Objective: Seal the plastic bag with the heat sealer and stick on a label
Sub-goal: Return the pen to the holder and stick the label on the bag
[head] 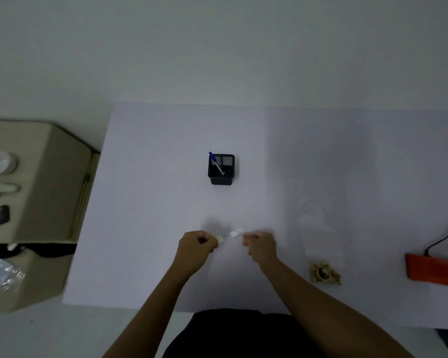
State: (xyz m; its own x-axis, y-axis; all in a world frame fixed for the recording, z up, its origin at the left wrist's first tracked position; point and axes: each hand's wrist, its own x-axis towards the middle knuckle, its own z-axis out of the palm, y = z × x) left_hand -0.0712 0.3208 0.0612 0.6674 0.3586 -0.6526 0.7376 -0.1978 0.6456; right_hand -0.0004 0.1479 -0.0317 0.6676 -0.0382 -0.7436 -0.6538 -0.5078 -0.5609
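Observation:
My left hand [195, 245] pinches a small white paper piece [219, 239] above the white table [166, 177]. My right hand [260, 244] pinches a second small white piece, the label [236, 233]; the two pieces are a little apart. I cannot tell which piece is sticker and which is backing. A clear plastic bag [318, 236] lies flat to the right of my right hand, with a small tan and gold object [325, 273] in its near end. The orange heat sealer [435, 270] with a black cord [442, 236] rests at the table's right edge.
A black mesh pen holder [221, 169] with a blue pen [215, 162] stands mid-table beyond my hands. To the left stands a beige cabinet [49, 189] with a tape roll [1, 162], a marker and a dark device on top. Crumpled plastic [0, 272] lies lower left.

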